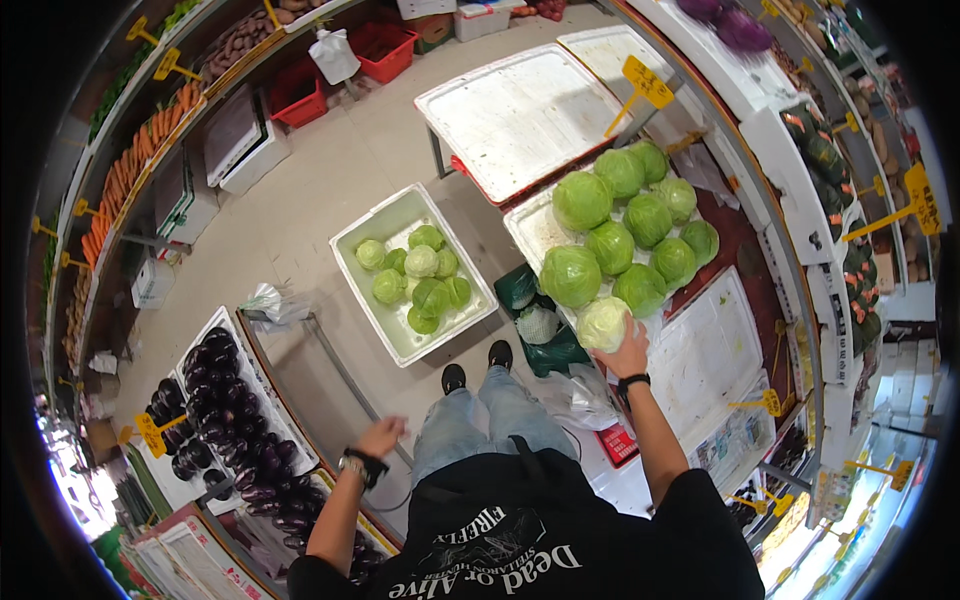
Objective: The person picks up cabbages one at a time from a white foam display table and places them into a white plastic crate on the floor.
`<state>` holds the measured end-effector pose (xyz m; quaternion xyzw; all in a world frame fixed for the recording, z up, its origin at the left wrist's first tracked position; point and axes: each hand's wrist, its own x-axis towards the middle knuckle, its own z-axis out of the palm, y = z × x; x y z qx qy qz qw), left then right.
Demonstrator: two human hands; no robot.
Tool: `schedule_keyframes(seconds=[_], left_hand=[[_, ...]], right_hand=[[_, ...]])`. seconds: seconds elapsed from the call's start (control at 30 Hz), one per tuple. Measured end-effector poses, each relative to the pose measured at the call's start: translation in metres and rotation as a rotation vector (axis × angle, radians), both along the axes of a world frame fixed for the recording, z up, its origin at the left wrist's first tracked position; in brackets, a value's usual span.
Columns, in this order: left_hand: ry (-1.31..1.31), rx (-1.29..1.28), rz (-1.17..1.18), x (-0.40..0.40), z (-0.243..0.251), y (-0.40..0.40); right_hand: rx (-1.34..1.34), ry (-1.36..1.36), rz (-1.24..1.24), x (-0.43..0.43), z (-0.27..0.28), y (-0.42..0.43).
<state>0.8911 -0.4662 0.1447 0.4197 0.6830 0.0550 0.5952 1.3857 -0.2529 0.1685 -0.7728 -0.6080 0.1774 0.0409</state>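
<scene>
A pale green cabbage [602, 324] lies at the near corner of a white foam tray [534, 229], with my right hand [624, 351] gripping its right side. Several greener cabbages [570, 276] fill the tray beyond it. My left hand [384, 436] hangs beside my left thigh, its fingers curled; whether anything is between them cannot be told. On the floor before my feet stands a white foam box [405, 358] with several smaller cabbages [431, 298] inside.
Eggplants [225, 405] lie on a stand at left. Empty white foam lids [517, 112] rest on a table ahead. A green bag with a net-wrapped item [537, 324] and a clear plastic bag [581, 397] sit below the cabbage tray. Red baskets [382, 52] stand farther off.
</scene>
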Motion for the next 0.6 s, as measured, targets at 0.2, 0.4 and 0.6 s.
schedule_keyframes(seconds=[0.2, 0.4, 0.6], left_hand=[[-0.049, 0.412, 0.305, 0.084, 0.065, 0.163], [-0.126, 0.369, -0.009, 0.152, 0.066, 0.144], [-0.065, 0.083, -0.165, 0.155, 0.061, 0.102]], right_hand=[[0.009, 0.053, -0.047, -0.032, -0.017, 0.018], [0.044, 0.085, -0.142, -0.026, -0.028, 0.023], [0.067, 0.104, -0.167, -0.030, -0.015, 0.019]])
